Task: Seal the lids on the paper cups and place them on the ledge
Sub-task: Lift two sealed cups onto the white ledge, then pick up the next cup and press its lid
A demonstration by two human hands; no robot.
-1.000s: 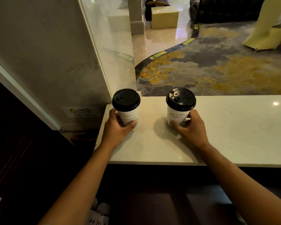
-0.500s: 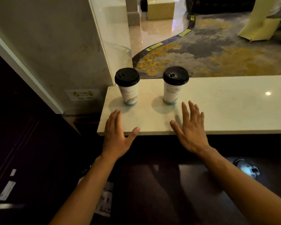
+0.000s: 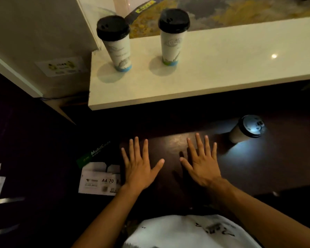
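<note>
Two white paper cups with black lids stand upright on the pale stone ledge point(image 3: 222, 68): the left cup point(image 3: 117, 47) near the ledge's left end and the right cup point(image 3: 171, 42) a short way beside it. A third lidded cup point(image 3: 247, 129) stands lower down on the dark table point(image 3: 258, 167), at the right, lit by a bluish glow. My left hand point(image 3: 140, 167) and my right hand point(image 3: 200, 161) lie flat on the dark table below the ledge, fingers spread, holding nothing and well apart from every cup.
A box of A4 paper point(image 3: 100, 179) sits on the floor left of my left hand. A grey wall point(image 3: 43, 33) with a small sticker closes off the ledge's left end. Beyond the ledge is patterned carpet point(image 3: 240, 9).
Both hands let go of the two cups, pulled back off the ledge and came down flat on the dark table. The view tilted downward, bringing the third cup into sight.
</note>
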